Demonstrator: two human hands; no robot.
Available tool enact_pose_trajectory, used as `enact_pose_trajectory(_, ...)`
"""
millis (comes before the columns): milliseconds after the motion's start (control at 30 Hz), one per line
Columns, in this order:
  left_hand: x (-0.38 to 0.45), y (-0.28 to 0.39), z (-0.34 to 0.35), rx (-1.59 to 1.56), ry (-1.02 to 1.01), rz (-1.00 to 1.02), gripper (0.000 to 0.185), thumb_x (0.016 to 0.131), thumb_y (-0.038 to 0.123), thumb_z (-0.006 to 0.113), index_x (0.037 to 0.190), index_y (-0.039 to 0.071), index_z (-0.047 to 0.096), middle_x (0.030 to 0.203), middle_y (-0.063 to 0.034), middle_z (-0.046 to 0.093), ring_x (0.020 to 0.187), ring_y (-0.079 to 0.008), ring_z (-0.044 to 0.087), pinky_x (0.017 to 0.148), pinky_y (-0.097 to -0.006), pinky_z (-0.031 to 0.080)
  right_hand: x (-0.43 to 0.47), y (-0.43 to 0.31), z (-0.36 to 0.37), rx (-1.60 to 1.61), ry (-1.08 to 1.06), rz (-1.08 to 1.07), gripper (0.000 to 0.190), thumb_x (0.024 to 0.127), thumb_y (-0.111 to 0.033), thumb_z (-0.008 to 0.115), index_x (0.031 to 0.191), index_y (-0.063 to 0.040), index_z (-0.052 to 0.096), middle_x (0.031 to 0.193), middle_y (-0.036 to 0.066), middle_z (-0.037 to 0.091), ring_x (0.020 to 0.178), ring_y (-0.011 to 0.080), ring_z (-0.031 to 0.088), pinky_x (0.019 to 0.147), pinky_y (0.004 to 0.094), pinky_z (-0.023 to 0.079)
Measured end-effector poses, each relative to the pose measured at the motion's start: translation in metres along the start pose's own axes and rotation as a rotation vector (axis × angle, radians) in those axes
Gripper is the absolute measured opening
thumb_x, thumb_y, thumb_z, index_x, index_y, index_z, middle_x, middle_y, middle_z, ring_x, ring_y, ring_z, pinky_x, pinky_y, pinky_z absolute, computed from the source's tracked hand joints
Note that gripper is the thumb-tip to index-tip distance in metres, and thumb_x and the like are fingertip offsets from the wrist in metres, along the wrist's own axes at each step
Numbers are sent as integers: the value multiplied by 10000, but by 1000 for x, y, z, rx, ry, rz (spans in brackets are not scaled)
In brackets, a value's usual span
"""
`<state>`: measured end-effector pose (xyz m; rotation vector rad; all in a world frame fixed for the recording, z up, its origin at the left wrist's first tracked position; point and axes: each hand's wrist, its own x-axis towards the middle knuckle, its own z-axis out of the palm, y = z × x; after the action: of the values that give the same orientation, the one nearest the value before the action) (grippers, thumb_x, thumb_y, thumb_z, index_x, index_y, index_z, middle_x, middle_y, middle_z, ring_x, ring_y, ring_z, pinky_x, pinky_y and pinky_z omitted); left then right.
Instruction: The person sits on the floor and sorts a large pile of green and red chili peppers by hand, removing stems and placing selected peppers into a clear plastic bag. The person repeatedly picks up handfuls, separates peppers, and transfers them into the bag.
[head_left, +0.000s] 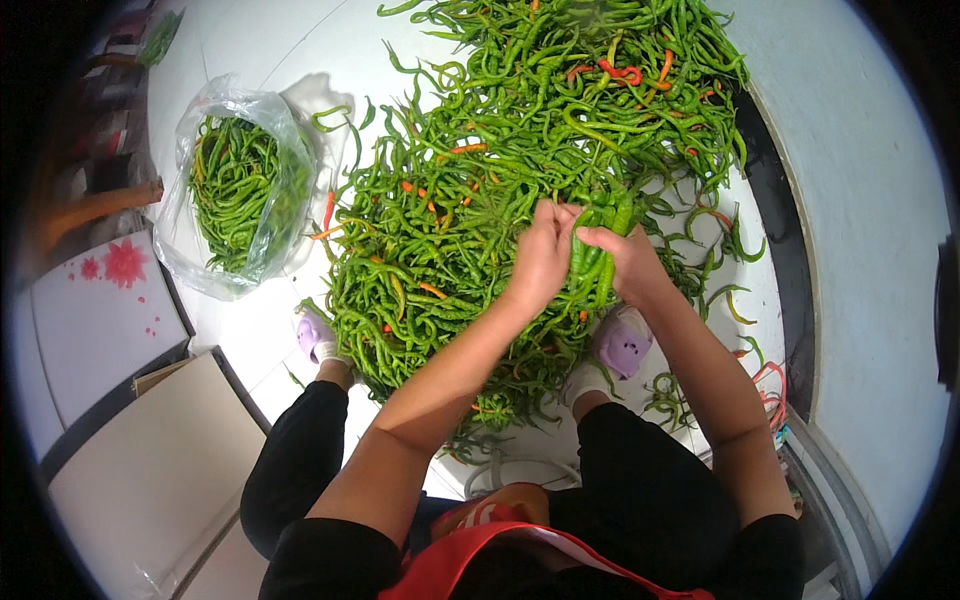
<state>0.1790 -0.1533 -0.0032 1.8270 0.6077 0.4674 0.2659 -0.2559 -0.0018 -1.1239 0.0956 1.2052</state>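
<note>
A bunch of long green chili peppers (598, 266) is gripped in my right hand (634, 259), with the thumb laid across it. My left hand (544, 251) is at the bunch's upper left side, fingers pinched together at the pepper ends; exactly what lies between the fingertips is hidden. Below both hands spreads a large heap of green chili peppers (450, 255) on the floor, with a few red and orange ones mixed in. To the left stands an open clear plastic bag (296, 180) with green chili peppers (236, 187) inside.
White floor tiles (259, 352) show around the heap. My feet in purple slippers (624, 349) flank its near end. Loose peppers (739, 236) lie at the right, near a pale wall panel (847, 187). White cabinets (150, 442) stand at the lower left, and pink cord (772, 390) lies at the right.
</note>
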Motion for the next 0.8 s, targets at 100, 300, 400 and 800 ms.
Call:
enact_pose_trajectory(100, 11, -8, -10, -163, -235, -349, 144, 944, 126, 397, 901, -10, 416, 828, -141, 615, 737, -192, 609, 682, -291, 491, 0, 4, -20, -6, 183, -90, 258, 756, -51, 601, 999, 25, 561, 914, 117, 619, 776, 203, 608, 681, 327, 511)
enact_pose_trajectory(300, 66, -106, -41, 787, -150, 302, 249, 757, 77, 613, 1002, 63, 567, 929, -147, 599, 927, -281, 561, 833, -416, 417, -4, -14, -29, 177, 254, -85, 226, 786, -23, 550, 1000, 43, 523, 871, 138, 625, 735, 241, 629, 647, 356, 543)
enact_pose_trajectory(400, 75, -96, -49, 998, -300, 282, 259, 744, 106, 637, 991, 73, 566, 934, -124, 600, 953, -281, 553, 865, -409, 394, -2, -6, -34, 179, 231, -94, 244, 784, -14, 547, 1021, 24, 503, 884, 141, 617, 749, 247, 629, 652, 355, 543)
enact_pose_trajectory(800, -25, 10, 14, -31, -37, -89, 51, 818, 18, 578, 848, -18, 559, 888, -143, 608, 771, -220, 609, 660, -296, 478, -14, -2, -14, -91, 53, -43, 546, 726, -44, 661, 1225, -10, 443, 996, 100, 610, 886, 177, 583, 769, 306, 467)
